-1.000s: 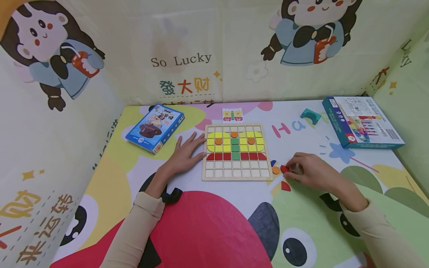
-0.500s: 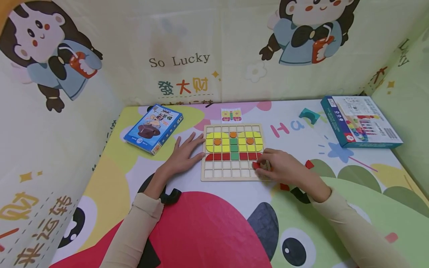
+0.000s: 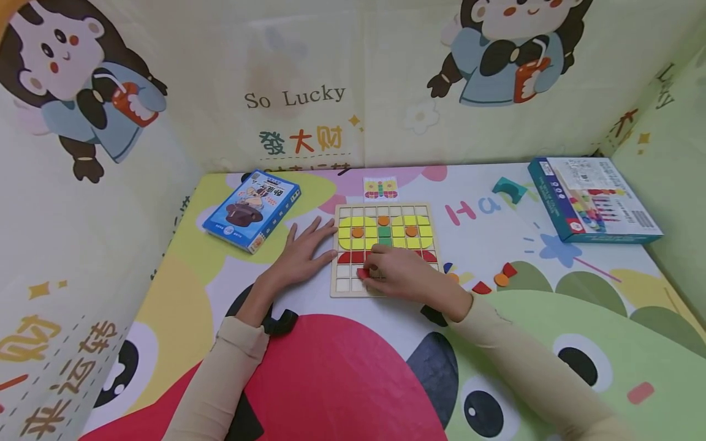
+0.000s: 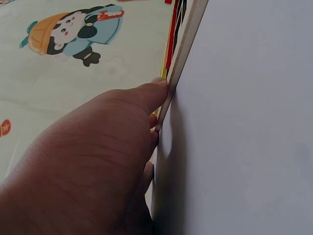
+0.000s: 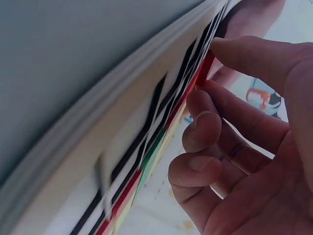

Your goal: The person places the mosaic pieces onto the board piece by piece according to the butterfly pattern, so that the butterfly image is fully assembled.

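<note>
A wooden grid board (image 3: 343,285) lies mid-table, its upper rows holding yellow, orange and green pieces above a row of red ones. Over its lower left part my right hand (image 3: 408,272) pinches a small red tile (image 3: 362,273) between thumb and index finger. In the right wrist view the same red tile (image 5: 207,68) is held close to the grid, while the other fingers curl loosely. My left hand (image 3: 298,257) rests on the table with spread fingers touching the board's left edge. The left wrist view shows its thumb (image 4: 155,90) against that edge.
Right of the board lie loose pieces: a red piece (image 3: 482,288), another red one (image 3: 509,269), an orange disc (image 3: 501,280) and a blue piece (image 3: 448,267). A butterfly picture card (image 3: 380,188) lies behind. Boxes stand left (image 3: 254,211) and right (image 3: 598,202), near a teal arch (image 3: 510,190).
My right hand has carried the red tile leftward from the loose pieces, across the board to its lower left part. My left hand has stayed at the board's left edge.
</note>
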A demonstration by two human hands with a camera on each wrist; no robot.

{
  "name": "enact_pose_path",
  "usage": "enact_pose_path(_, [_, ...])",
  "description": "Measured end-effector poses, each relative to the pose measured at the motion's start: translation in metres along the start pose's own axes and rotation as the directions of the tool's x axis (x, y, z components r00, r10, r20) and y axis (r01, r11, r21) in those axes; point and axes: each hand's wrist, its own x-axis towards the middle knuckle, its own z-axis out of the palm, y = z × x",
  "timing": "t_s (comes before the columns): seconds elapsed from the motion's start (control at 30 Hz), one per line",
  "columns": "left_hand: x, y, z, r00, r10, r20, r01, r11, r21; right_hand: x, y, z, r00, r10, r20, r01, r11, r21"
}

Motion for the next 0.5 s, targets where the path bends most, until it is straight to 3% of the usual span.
enact_pose_path(0.23, [-0.001, 0.0, -0.001, 1.0, 0.005, -0.001, -0.005, 1.0, -0.002, 0.024, -0.016, 0.007, 1.0, 0.012, 0.014, -0.012, 1.0, -0.002])
enact_pose_path(0.5, [-0.001, 0.001, 0.0, 1.0, 0.008, -0.001, -0.008, 1.0, -0.004, 0.032, -0.02, 0.01, 1.0, 0.001, 0.018, -0.001, 1.0, -0.027])
